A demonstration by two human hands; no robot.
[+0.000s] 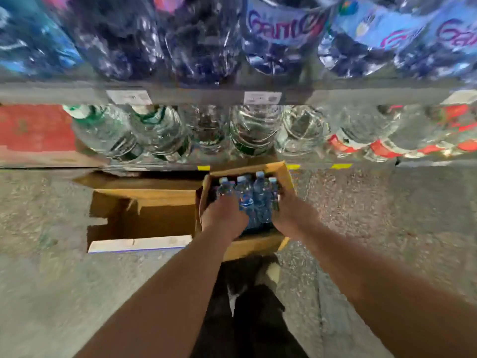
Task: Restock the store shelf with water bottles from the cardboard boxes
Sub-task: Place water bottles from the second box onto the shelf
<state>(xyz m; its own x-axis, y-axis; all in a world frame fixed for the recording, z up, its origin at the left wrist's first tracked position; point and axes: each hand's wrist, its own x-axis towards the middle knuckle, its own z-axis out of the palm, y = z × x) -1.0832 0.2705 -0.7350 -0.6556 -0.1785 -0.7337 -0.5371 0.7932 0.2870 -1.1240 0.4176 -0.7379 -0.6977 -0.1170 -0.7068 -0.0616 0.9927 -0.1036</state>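
Reaching into open brown cardboard box (284, 177), both hands are gripping cluster of small water bottles (258, 197): clear plastic, pale blue caps. Left hand (223, 217) is curling round 9 o'clock side, right hand (293, 215) round 3 o'clock side. Empty box (144, 218) lying at 9 o'clock. Shelf edge (193, 95) and large ribbed bottles (254, 130) standing at 12 o'clock. Speckled floor (374, 202) lying around.

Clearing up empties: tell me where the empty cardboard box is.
In the head view, the empty box sits on the floor left of centre, directly left of the other box holding small bottles, in front of the bottom shelf.
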